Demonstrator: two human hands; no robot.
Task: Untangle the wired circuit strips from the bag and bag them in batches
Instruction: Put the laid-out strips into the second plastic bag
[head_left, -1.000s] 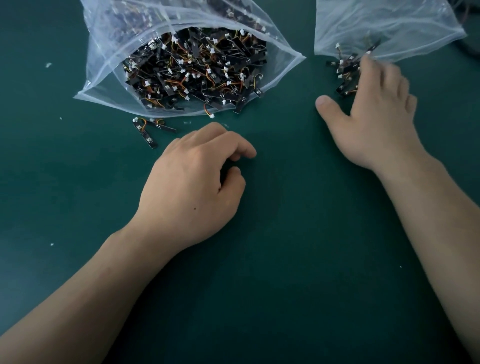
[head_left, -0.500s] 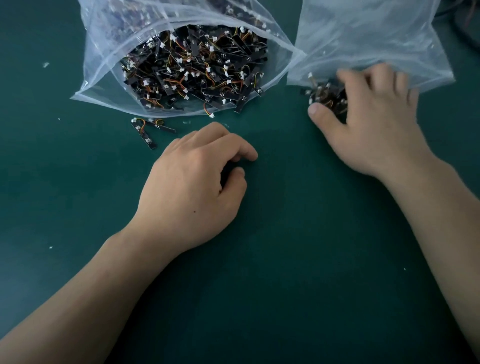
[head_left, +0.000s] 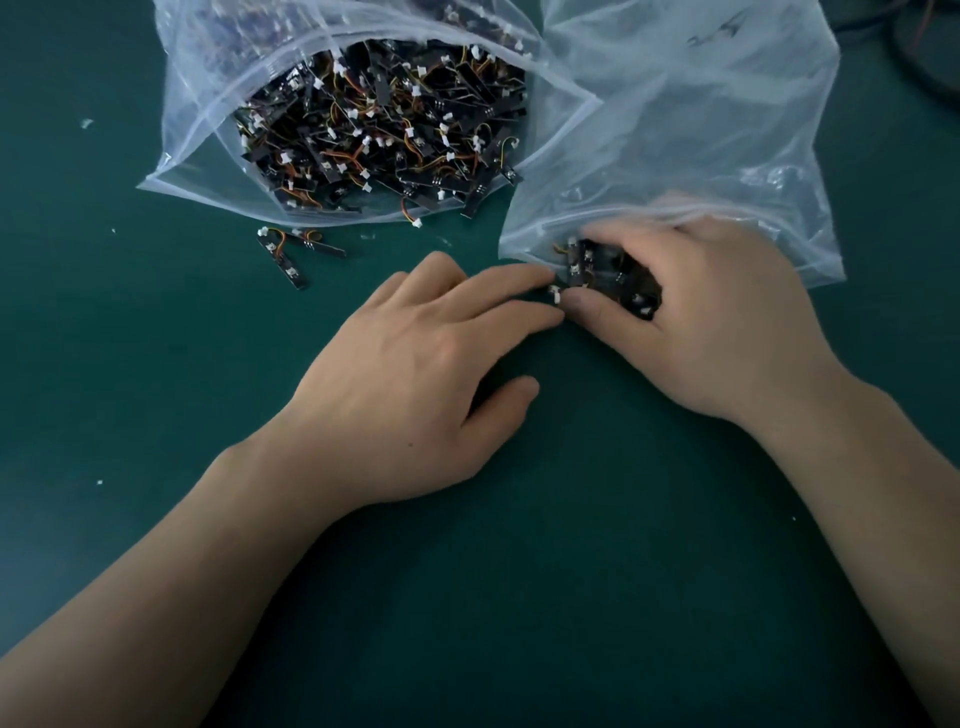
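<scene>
- A dark green surface (head_left: 571, 597) fills the view; cables (head_left: 924, 57) lie at its far right corner.
- Along the far edge, a full bag (head_left: 208, 130) of circuit strips (head_left: 384, 130) lies open, and a second bag (head_left: 701, 130) overlaps its right side.
- Two loose strips (head_left: 291, 254) lie just in front of the full bag's mouth.
- The right hand (head_left: 727, 322) grasps a bunch of strips (head_left: 608, 275) at the second bag's mouth.
- The left hand (head_left: 410, 374) lies released, its fingertips at the bunch.

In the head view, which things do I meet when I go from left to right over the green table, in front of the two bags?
loose circuit strips → left hand → bundle of strips → right hand
</scene>
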